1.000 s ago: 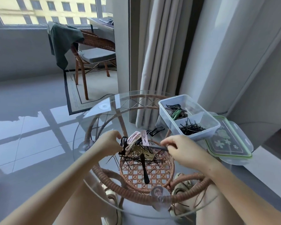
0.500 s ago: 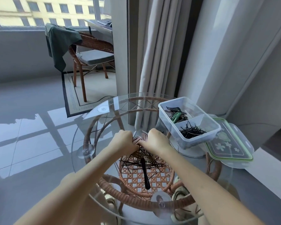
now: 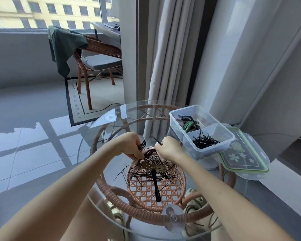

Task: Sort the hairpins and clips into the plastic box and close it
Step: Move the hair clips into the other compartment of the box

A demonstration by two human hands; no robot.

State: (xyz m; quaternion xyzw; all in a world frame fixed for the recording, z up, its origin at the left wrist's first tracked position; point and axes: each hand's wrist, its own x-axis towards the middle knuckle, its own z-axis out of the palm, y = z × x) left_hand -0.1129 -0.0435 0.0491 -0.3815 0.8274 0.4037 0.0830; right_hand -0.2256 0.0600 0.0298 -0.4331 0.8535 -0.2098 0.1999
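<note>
A pile of black hairpins (image 3: 153,168) and clips lies on the round glass table (image 3: 94,136), with a long black clip (image 3: 155,185) at its near side. My left hand (image 3: 131,145) grips a bunch of clips, a black comb clip (image 3: 142,144) and pink ones (image 3: 149,151), at the far edge of the pile. My right hand (image 3: 167,147) pinches a thin black clip (image 3: 155,140) right beside them. The clear plastic box (image 3: 221,131) stands to the right, with clips (image 3: 188,122) in its far compartment and hairpins (image 3: 204,140) in its near one.
The box's green-rimmed lid (image 3: 243,153) lies flat to the right of the box. A curtain (image 3: 163,66) hangs behind the table, and a wicker chair (image 3: 94,63) with a green cloth stands farther back on the left. The table's wicker frame shows through the glass.
Both hands came together at the far edge of the pile. The left hand's bunch of clips is now lifted slightly, and the right hand has pinched a thin black clip.
</note>
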